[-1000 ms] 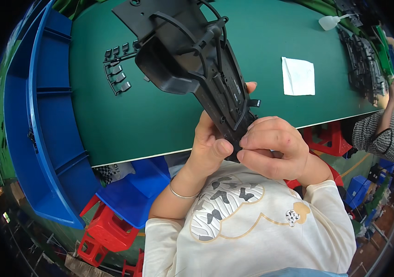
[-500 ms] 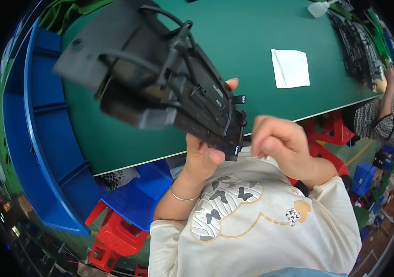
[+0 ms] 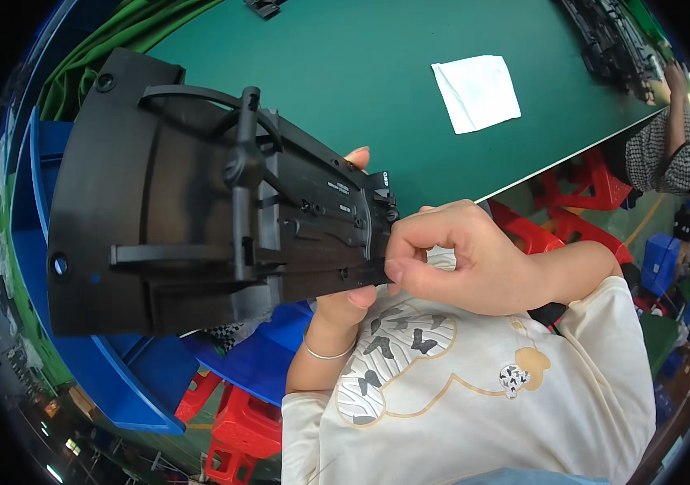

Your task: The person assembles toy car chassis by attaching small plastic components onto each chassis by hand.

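A large black moulded plastic part [image 3: 199, 202], with curved ribs, a crossbar and a broad end panel, is raised above the table's near left side. My left hand [image 3: 346, 302] grips its narrow end from beneath, thumb on the near edge and a fingertip showing past the far edge. At that same narrow end, my right hand [image 3: 462, 259] is closed, thumb and forefinger pinched together against the part. Whatever lies between those fingertips is too small or hidden to make out.
A white packet [image 3: 476, 93] lies on the green table [image 3: 377, 73]. Black parts [image 3: 607, 40] are piled at the far right, near another person's hand [image 3: 675, 77]. A blue divided tray [image 3: 130, 396] stands at left; red stools [image 3: 244, 420] and a blue seat sit below.
The black part has swung to the left and lower, levelling out with its ribs facing up. My right hand has come in from beside it to pinch at its narrow end.
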The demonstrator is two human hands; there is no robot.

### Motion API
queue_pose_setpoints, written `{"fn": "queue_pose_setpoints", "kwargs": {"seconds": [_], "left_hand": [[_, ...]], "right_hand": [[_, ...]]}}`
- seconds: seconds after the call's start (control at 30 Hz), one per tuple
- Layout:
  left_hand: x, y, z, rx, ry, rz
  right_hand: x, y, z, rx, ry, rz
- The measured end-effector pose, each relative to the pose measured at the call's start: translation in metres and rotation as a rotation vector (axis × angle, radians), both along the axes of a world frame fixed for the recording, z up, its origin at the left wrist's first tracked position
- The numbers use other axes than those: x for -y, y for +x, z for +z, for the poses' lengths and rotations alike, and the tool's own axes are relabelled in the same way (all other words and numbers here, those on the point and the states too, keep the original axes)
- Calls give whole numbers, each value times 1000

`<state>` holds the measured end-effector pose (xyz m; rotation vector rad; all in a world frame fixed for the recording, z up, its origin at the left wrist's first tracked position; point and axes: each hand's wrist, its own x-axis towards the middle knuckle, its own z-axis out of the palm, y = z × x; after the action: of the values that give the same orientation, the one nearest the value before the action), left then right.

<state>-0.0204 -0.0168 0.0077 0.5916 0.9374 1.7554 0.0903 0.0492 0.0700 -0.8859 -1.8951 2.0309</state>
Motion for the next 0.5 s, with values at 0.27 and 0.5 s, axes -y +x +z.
{"fn": "queue_pose_setpoints", "kwargs": {"seconds": [0.27, 0.5], "left_hand": [[1, 2, 2, -42, -41, 30], [0, 1, -4, -78, -41, -8]], "right_hand": [[1, -2, 0, 83, 8, 29], [2, -1, -2, 101, -12, 14]]}}
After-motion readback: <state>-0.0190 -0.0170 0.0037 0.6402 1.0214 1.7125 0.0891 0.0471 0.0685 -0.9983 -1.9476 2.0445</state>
